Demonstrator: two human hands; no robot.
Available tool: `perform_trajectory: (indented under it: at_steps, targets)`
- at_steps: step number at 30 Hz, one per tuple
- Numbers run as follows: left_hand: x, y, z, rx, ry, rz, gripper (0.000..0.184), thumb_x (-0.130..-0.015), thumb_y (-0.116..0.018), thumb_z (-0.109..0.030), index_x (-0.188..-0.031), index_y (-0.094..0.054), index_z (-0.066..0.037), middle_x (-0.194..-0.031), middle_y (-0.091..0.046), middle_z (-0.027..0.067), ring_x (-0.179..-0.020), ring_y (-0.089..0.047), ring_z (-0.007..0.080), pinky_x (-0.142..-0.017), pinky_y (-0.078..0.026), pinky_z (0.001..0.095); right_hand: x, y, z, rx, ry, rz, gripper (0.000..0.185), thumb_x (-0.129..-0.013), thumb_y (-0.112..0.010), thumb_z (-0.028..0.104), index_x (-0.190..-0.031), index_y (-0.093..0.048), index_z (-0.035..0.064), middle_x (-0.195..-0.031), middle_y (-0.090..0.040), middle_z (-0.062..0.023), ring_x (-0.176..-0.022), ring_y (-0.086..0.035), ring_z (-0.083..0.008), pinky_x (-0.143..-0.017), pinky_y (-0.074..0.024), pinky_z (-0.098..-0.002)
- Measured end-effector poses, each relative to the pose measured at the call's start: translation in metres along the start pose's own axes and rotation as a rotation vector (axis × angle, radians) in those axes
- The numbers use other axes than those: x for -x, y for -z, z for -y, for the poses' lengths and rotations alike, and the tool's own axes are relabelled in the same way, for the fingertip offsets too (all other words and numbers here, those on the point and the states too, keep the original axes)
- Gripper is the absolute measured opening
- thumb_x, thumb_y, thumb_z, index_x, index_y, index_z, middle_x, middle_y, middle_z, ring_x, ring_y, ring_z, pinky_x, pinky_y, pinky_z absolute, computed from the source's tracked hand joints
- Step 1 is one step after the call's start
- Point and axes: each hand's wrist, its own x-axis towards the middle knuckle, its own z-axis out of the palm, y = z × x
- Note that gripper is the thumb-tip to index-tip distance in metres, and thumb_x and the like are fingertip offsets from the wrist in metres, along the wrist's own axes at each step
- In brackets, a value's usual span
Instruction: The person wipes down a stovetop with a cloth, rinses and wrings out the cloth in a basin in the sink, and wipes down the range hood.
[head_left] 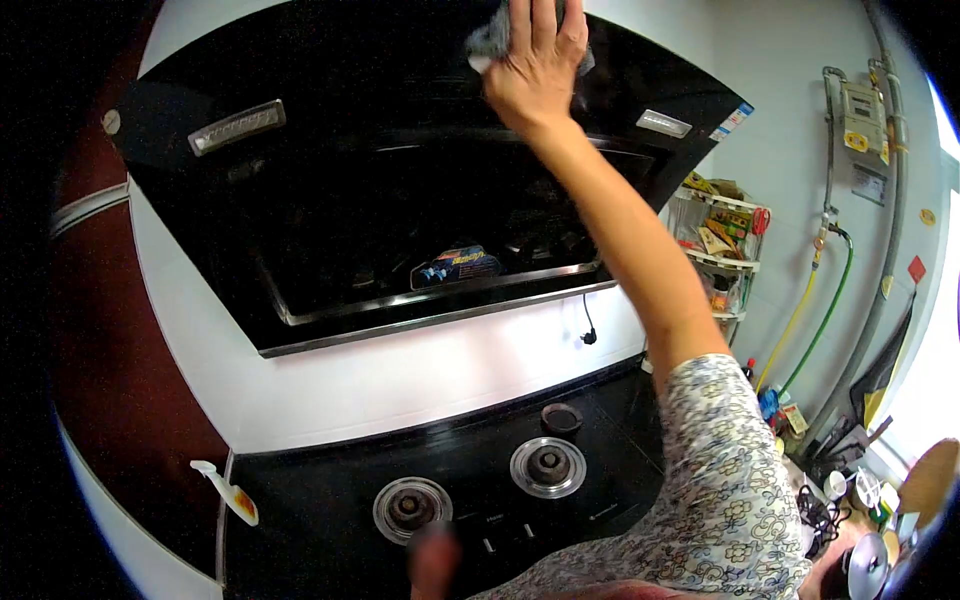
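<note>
My right hand (pixel 540 70) is raised high and presses a grey cloth (pixel 490 45) against the upper part of the black range hood (pixel 400 110). The fingers lie over the cloth, and the top of the hand is cut off by the frame edge. Low in the view, my left hand (pixel 433 562) is a blur in front of the left burner (pixel 412 508) of the black gas stove. Its fingers are smeared, so whether it holds anything cannot be made out.
A white spray bottle (pixel 228 493) is at the counter's left end. Beside the right burner (pixel 548 467) sits a dark round dish (pixel 562 418). A packed shelf rack (pixel 722 245), a yellow hose (pixel 790 335) and a gas meter (pixel 863 115) line the right side.
</note>
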Motion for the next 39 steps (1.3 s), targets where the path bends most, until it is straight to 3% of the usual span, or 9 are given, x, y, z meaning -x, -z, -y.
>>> perform_trajectory:
  at_steps: [5,8,12,15,18,23,28,34,39]
  targets:
    - [-0.006,0.037,-0.003,0.059,0.02,0.122,0.024,-0.089,-0.046,-0.017,-0.103,-0.05,0.002,-0.09,-0.059,0.0152,-0.07,-0.057,0.0221,-0.06,-0.05,0.0332,0.048,0.016,-0.123,0.214,-0.1,-0.343,0.047,-0.068,-0.055,0.005,-0.114,-0.045,0.0016,-0.108,-0.051,-0.0165,-0.098,-0.049,-0.0345,-0.086,-0.0377,-0.0445]
    - [0.009,0.049,-0.046,-0.042,-0.119,0.243,0.023,-0.088,-0.047,-0.017,-0.102,-0.051,0.002,-0.089,-0.059,0.0152,-0.07,-0.057,0.0221,-0.061,-0.05,0.0336,0.063,0.002,-0.147,-0.162,-1.121,-0.43,0.046,-0.082,-0.055,0.018,-0.119,-0.038,-0.0024,-0.115,-0.047,-0.0194,-0.108,-0.042,-0.0303,-0.097,-0.0282,-0.0451]
    - [0.009,0.064,-0.05,0.167,-0.025,0.248,0.022,-0.088,-0.047,-0.016,-0.1,-0.052,0.002,-0.088,-0.059,0.0149,-0.069,-0.057,0.022,-0.062,-0.051,0.0343,0.008,-0.04,-0.023,-0.131,-0.487,-0.726,0.035,-0.078,-0.052,0.005,-0.11,-0.042,-0.0026,-0.11,-0.042,-0.0153,-0.102,-0.043,-0.0286,-0.093,-0.0317,-0.0391]
    - [0.016,0.071,-0.062,0.389,0.123,0.272,0.021,-0.088,-0.048,-0.016,-0.099,-0.053,0.001,-0.087,-0.059,0.0146,-0.067,-0.057,0.0223,-0.062,-0.052,0.0346,-0.041,-0.027,0.118,-0.186,-0.189,0.132,0.071,-0.061,-0.056,-0.002,-0.129,-0.038,0.0086,-0.127,-0.038,-0.0118,-0.118,-0.033,-0.0329,-0.096,-0.0287,-0.0467]
    - [0.013,0.078,-0.062,0.414,0.234,0.173,0.022,-0.088,-0.049,-0.018,-0.1,-0.054,0.001,-0.085,-0.059,0.014,-0.066,-0.057,0.0224,-0.061,-0.052,0.0341,-0.056,-0.032,0.156,-0.297,0.268,-0.049,0.054,-0.073,-0.051,0.003,-0.126,-0.042,0.007,-0.129,-0.036,-0.0157,-0.118,-0.034,-0.0309,-0.095,-0.0306,-0.0401]
    - [-0.002,0.112,-0.037,0.602,0.466,0.065,0.022,-0.088,-0.048,-0.021,-0.096,-0.055,-0.002,-0.083,-0.06,0.0119,-0.067,-0.057,0.0217,-0.061,-0.05,0.0329,-0.026,-0.03,0.041,0.011,-0.016,-0.13,0.058,-0.064,-0.058,0.001,-0.12,-0.047,0.0097,-0.118,-0.05,-0.0106,-0.112,-0.043,-0.0303,-0.095,-0.0315,-0.0448]
    - [0.003,0.145,-0.038,0.428,0.202,0.215,0.022,-0.087,-0.045,-0.022,-0.091,-0.057,-0.004,-0.083,-0.06,0.0107,-0.069,-0.057,0.0223,-0.063,-0.049,0.0329,-0.023,-0.022,-0.012,-0.093,-0.218,-0.284,0.047,-0.086,-0.039,0.052,-0.1,-0.054,0.0093,-0.103,-0.055,-0.0058,-0.099,-0.048,-0.029,-0.095,-0.0301,-0.0464]
    - [0.016,0.176,-0.052,-0.024,-0.199,0.282,0.025,-0.087,-0.042,-0.024,-0.084,-0.059,-0.006,-0.083,-0.06,0.0092,-0.072,-0.057,0.0231,-0.066,-0.047,0.033,-0.078,-0.066,0.166,-0.054,-0.171,-0.291,0.04,-0.067,-0.062,0.013,-0.106,-0.053,0.0082,-0.113,-0.049,-0.0123,-0.113,-0.038,-0.0316,-0.093,-0.0303,-0.0453]
    - [0.037,0.16,-0.153,-0.457,-0.516,0.125,0.023,-0.086,-0.044,-0.021,-0.076,-0.058,-0.006,-0.075,-0.058,0.0104,-0.066,-0.056,0.0227,-0.061,-0.046,0.0333,-0.121,-0.056,0.248,-0.266,0.131,-0.107,0.049,-0.07,-0.051,0.005,-0.119,-0.045,0.003,-0.116,-0.044,-0.0137,-0.113,-0.037,-0.0312,-0.096,-0.0287,-0.042]
